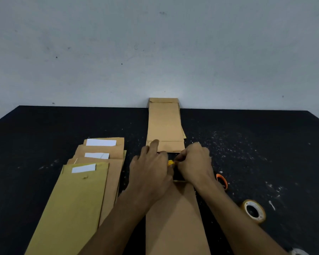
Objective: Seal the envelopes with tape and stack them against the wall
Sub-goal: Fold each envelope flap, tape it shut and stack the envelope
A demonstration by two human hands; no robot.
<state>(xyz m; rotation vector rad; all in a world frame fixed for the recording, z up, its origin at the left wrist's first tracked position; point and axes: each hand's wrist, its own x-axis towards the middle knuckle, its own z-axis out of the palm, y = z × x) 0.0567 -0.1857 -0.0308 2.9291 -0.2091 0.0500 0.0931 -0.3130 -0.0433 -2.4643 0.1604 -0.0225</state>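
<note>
At the left of the black tabletop point(44, 137) lies a fanned pile of unsealed envelopes point(92, 177). The nearest one is an olive-yellow paper envelope point(70, 208); tan ones lie under and beyond it. White paper sheets point(101, 142) protrude from three open tops.

The left hand point(150, 173) is at centre, back facing the camera. Its fingers are extended forward and loosely spread, and one fingertip point(156, 142) reaches the near edge of the far stack. A small yellow piece point(170, 162) shows between the two hands; it cannot be told whether the left hand grips it.

Below both hands lies the long tan paper envelope point(175, 218) being worked on, lengthwise toward the wall, its far end covered by the hands.

Beyond the hands, a stack of tan paper envelopes point(164, 124) lies flat with its far end touching the pale grey wall point(155, 52).

The right hand point(193, 162) is just beside the left, fingers curled inward at the yellow piece. What they grip is hidden.

To the right of the right forearm, an orange-handled object point(222, 180) lies partly hidden, its type not discernible. Farther right and nearer the camera rests a roll of clear-brownish tape with a white core point(254, 211), well apart from the hands. White specks are scattered over the tabletop's right half.
</note>
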